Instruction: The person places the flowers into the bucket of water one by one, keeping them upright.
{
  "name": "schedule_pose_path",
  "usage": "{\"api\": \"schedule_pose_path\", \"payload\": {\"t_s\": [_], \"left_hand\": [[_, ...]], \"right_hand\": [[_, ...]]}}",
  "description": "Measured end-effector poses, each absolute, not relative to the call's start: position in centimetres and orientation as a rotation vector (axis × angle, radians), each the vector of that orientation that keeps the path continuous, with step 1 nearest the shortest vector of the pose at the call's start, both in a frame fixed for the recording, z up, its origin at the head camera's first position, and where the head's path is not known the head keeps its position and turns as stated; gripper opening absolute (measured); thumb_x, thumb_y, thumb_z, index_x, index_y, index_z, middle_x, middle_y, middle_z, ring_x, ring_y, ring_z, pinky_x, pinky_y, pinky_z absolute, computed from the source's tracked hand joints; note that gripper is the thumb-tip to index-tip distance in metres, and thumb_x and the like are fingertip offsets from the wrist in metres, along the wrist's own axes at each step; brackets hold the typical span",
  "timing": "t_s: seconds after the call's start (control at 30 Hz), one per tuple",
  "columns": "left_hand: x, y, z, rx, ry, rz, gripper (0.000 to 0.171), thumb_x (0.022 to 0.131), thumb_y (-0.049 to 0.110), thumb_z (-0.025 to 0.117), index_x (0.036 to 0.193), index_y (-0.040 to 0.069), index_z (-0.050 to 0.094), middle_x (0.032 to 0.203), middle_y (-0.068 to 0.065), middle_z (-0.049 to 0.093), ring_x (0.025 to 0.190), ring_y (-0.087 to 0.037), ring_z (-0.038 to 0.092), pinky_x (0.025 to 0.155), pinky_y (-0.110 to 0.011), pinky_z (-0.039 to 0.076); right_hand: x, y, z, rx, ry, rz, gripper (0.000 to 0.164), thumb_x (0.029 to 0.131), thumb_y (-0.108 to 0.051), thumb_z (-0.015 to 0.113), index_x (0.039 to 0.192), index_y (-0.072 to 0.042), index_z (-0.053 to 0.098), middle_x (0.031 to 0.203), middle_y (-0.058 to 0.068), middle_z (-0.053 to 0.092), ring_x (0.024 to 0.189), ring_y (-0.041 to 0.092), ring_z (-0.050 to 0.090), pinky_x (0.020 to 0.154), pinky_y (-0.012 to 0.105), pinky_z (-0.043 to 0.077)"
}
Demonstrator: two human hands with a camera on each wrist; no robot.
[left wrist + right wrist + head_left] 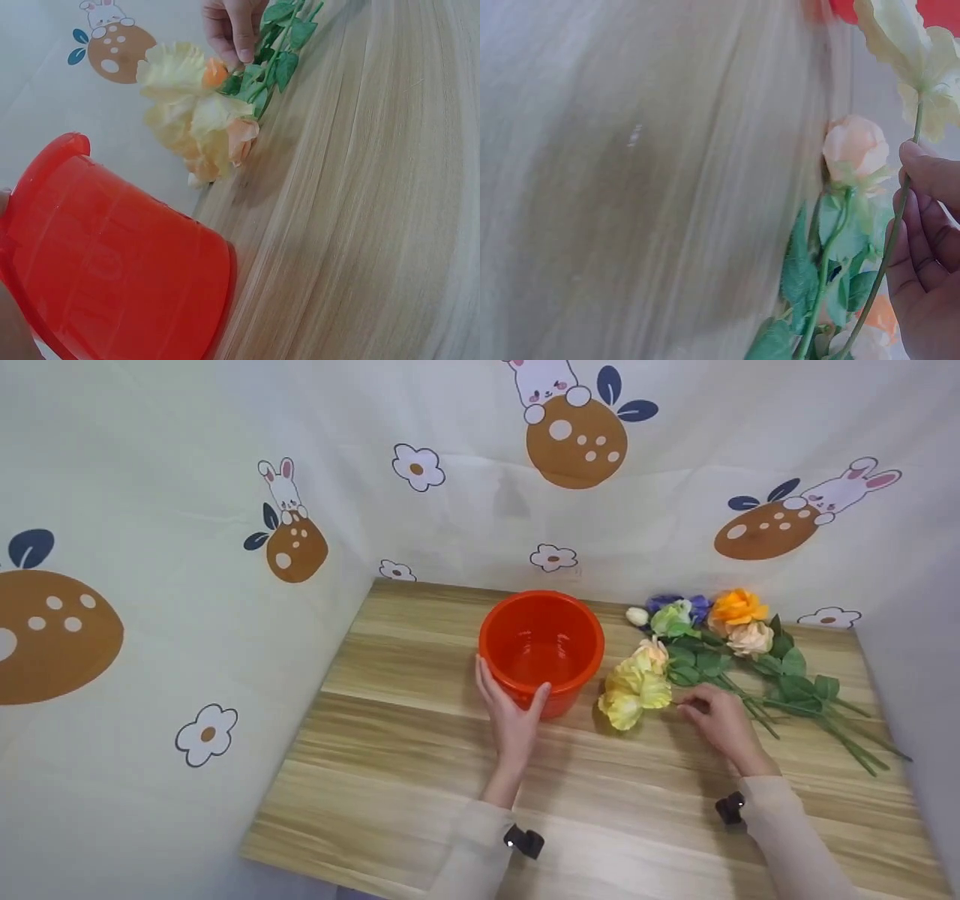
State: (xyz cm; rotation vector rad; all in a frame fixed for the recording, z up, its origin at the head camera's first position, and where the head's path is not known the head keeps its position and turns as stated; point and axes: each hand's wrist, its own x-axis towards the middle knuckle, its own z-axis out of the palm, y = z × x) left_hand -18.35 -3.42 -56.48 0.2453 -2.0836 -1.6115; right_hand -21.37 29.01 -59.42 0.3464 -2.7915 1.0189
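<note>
A red plastic bucket [541,694] stands upright on the table, its inside bare. My left hand [514,720] holds it at the near left, fingers along the outer side and thumb at the front rim. The bucket's ribbed wall [120,262] fills the lower left of the left wrist view. My right hand [721,725] pinches the thin green stem of a yellow artificial flower [636,690] between thumb and fingers. In the right wrist view the stem [895,232] runs down past the palm from the ruffled bloom [907,52]. The bloom hangs just right of the bucket.
More artificial flowers lie on the wooden table [405,750] at the back right: an orange bloom [739,606], a peach rose [750,639], a pale green bloom [673,619] and purple ones. Their stems [847,742] point toward the right edge. A printed curtain [480,517] closes the back.
</note>
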Motion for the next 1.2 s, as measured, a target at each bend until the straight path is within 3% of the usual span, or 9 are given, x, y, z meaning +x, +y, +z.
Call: {"api": "schedule_pose_path", "payload": {"t_s": [0.27,0.7,0.9,1.2], "left_hand": [[-18.3,-3.4,-56.4,0.242,-2.076,-1.623,0.11,0.08,0.032,0.084,0.16,0.01,0.011,0.165,-0.008,0.016,0.147,-0.032,0.032,0.118,-0.046,0.036],[-18.3,-3.4,-56.5,0.233,-2.072,-1.624,0.111,0.08,0.034,0.084,0.16,0.01,0.011,0.165,-0.008,0.016,0.147,-0.031,0.031,0.117,-0.047,0.037],[-18.4,-3.4,-56.5,0.235,-2.066,-1.618,0.11,0.079,0.034,0.084,0.159,0.009,0.013,0.165,-0.008,0.017,0.146,-0.031,0.032,0.116,-0.046,0.039],[-18.4,-3.4,-56.5,0.259,-2.063,-1.659,0.11,0.079,0.034,0.084,0.16,0.013,0.012,0.165,-0.005,0.016,0.147,-0.029,0.032,0.116,-0.045,0.039]], "right_hand": [[-21.5,28.6,-58.3,0.336,-2.77,1.067,0.007,0.086,-0.003,0.075,0.092,-0.006,0.077,0.09,0.009,0.072,0.078,0.0,0.059,0.068,0.009,0.047],[-21.9,28.0,-55.8,0.356,-2.784,1.117,0.008,0.09,-0.005,0.071,0.096,-0.005,0.075,0.091,0.01,0.07,0.075,-0.002,0.057,0.063,0.014,0.047],[-22.5,27.9,-54.6,0.379,-2.74,1.101,0.008,0.09,-0.005,0.072,0.097,-0.005,0.075,0.091,0.01,0.072,0.074,-0.008,0.056,0.064,0.012,0.048],[-23.2,27.3,-52.6,0.382,-2.696,1.097,0.008,0.09,-0.007,0.072,0.097,-0.009,0.076,0.091,0.007,0.071,0.074,-0.006,0.055,0.064,0.009,0.045]]}}
